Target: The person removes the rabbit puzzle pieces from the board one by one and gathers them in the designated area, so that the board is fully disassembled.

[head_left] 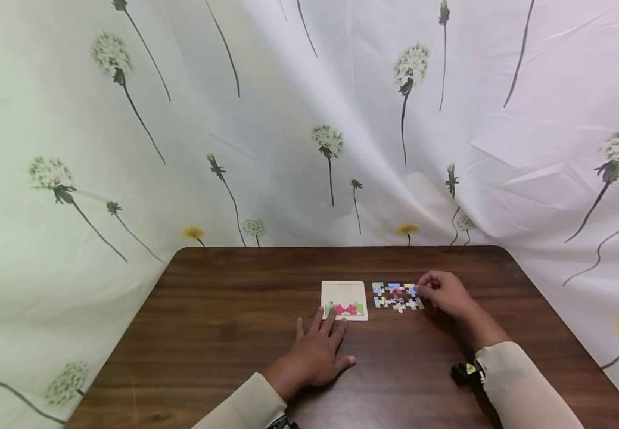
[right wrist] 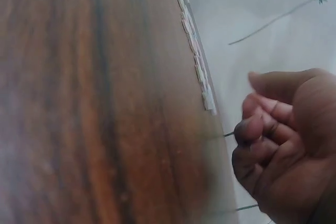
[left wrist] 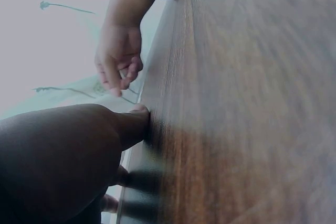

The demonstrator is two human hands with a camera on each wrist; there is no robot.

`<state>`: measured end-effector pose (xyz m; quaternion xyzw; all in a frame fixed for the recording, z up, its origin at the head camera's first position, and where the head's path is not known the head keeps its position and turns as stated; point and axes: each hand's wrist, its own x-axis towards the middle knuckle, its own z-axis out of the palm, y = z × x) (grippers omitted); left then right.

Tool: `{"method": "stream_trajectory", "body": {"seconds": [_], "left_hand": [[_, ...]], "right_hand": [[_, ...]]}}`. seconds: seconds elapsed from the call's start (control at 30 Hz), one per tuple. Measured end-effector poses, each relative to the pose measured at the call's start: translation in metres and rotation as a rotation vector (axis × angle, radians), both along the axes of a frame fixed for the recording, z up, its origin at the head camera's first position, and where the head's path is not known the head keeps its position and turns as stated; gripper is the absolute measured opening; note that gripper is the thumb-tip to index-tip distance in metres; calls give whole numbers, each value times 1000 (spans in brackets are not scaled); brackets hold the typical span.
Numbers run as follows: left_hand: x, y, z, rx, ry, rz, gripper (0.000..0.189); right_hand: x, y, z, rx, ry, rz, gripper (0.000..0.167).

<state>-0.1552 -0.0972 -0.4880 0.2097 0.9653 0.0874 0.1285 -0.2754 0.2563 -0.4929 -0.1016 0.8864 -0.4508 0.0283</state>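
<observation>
A square, pale jigsaw tray (head_left: 344, 292) lies on the table, with a strip of green and pink pieces (head_left: 348, 309) fitted along its near edge. My left hand (head_left: 314, 356) is spread flat, palm down, its fingertips at the tray's near edge and overlapping the strip in the head view. To the tray's right lie several loose jigsaw pieces (head_left: 395, 290), blue, pink and white, in close rows. My right hand (head_left: 445, 292) is at their right end, thumb and forefinger by the far right piece. In the right wrist view its fingers (right wrist: 252, 129) are loosely bent, with nothing visible between them and the thumb.
The dark brown wooden table (head_left: 223, 304) extends to both sides of the tray and pieces. Behind it hangs a white cloth (head_left: 288, 149) printed with dandelions. A black strap device (head_left: 467, 372) is worn on the right wrist.
</observation>
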Motion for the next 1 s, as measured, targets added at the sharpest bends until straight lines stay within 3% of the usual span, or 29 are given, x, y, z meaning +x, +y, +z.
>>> {"method": "stream_trajectory", "body": {"seconds": [0.27, 0.6, 0.87, 1.0], "left_hand": [[-1, 2, 1, -8, 13, 15, 82], [1, 4, 3, 1, 5, 16, 82], [3, 9, 5, -59, 66, 11, 78], [3, 11, 5, -79, 60, 14, 76]], "right_hand": [[-7, -19, 12, -20, 32, 69, 17], [-13, -46, 12, -52, 21, 125, 11], [-18, -78, 13, -55, 47, 200, 12], [-21, -94, 10, -43, 52, 231, 12]]}}
